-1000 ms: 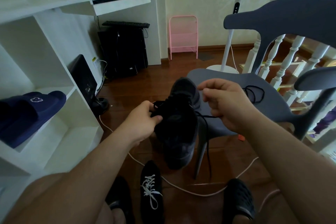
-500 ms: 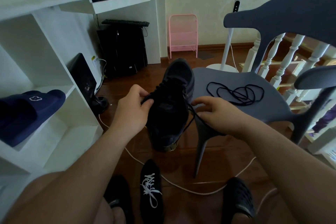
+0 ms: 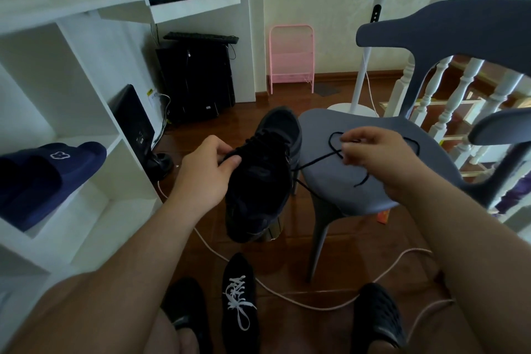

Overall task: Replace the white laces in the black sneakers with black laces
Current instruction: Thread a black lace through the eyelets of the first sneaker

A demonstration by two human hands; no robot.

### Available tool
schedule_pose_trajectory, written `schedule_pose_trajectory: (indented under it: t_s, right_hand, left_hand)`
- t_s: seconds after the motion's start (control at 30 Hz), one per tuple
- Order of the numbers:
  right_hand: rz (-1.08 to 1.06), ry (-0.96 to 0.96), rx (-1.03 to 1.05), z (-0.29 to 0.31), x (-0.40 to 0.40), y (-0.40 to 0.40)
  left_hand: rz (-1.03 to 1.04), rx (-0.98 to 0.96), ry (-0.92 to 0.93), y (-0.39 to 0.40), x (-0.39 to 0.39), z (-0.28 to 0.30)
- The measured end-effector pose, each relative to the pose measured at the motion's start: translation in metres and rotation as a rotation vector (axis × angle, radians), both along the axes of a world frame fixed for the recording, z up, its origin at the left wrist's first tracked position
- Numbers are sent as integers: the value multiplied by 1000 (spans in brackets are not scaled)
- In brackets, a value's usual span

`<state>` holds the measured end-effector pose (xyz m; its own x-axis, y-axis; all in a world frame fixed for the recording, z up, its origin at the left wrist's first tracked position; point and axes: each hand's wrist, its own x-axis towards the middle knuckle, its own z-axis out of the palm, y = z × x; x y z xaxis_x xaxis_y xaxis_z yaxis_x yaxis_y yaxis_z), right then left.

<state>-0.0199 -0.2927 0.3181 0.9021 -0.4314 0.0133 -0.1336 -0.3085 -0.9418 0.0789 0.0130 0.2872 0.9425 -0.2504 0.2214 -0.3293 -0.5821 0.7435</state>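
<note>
Black sneaker [image 3: 260, 169] gripped at its tongue by left hand [image 3: 205, 172]; right hand [image 3: 376, 158] fingers pinch black lace [image 3: 316, 162], drawn taut.

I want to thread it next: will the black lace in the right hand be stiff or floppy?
Probably floppy: the black lace loops and bends where the right hand pinches it. Its free end droops, so likely light too.

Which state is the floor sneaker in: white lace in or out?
In. The sneaker on the floor has its white lace threaded across the eyelets and tied in a bow.
</note>
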Motion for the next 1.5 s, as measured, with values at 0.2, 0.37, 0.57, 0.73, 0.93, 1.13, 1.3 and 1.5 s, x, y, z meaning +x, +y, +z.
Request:
schedule_pose_trajectory:
  t_s: [0.2, 0.37, 0.57, 0.73, 0.93, 1.13, 1.3, 1.5]
  right_hand:
    - [131, -192, 788, 24, -14, -17]
    - [260, -375, 764, 35, -22, -26]
    - [67, -268, -31, 23, -15, 15]
    - [333, -245, -543, 9, -9, 59]
    - [299, -120, -778, -6, -1, 90]
    - [210, -49, -840, -6, 8, 96]
    - [179, -32, -856, -7, 15, 99]
    - [204, -48, -757, -7, 15, 104]
  left_hand:
    - [36, 77, 4, 0, 5, 1]
    - [-9, 38, 125, -3, 3, -2]
    - [-87, -126, 384, -21, -10, -6]
    - [-121, -210, 515, -29, -18, -1]
    - [-178, -332, 580, -31, -24, 5]
    - [-206, -365, 503, -37, -32, 6]
    - [-189, -358, 426, -34, -32, 6]
    - [-278, -129, 211, -25, -39, 6]
